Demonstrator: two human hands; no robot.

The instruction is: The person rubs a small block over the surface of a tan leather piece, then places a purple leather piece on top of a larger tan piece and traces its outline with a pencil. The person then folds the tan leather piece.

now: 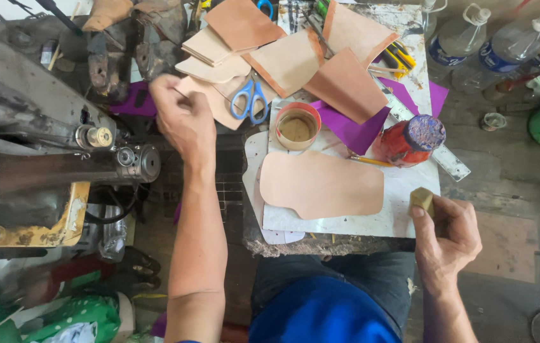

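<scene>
Holding a small tan sponge block (422,201) in pinched fingertips, the right hand (446,238) sits just off the right edge of the white board (403,184). Fingers curl narrow around the block, thumb up against its side. It looks light and squashy, so a fingertip pinch on its sides should do.

Lying flat on the white board is a tan leather piece (321,184), rounded, with a small tab at its lower left. It looks thin, floppy and light, probably not slippery; best lifted by an edge or pressed flat with a palm.

The left hand (181,114) is up left of the board, at the stack of leather pieces (219,95). Fingers are bunched nearly closed, pinching what seems to be a corner of one cut piece, though I cannot tell for sure.

Above the leather piece on the board stands a round open tin (297,126) with brownish stuff inside. Blue-handled scissors (250,100) lie just left of the tin. A red bottle (410,140) lies tipped at the board's right side, with purple sheets (352,130) beside it. A metal ruler (451,162) runs off the board's right corner. A dark sewing machine (47,133) stands well left of the board; plastic bottles (492,47) stand on the floor far right.
</scene>
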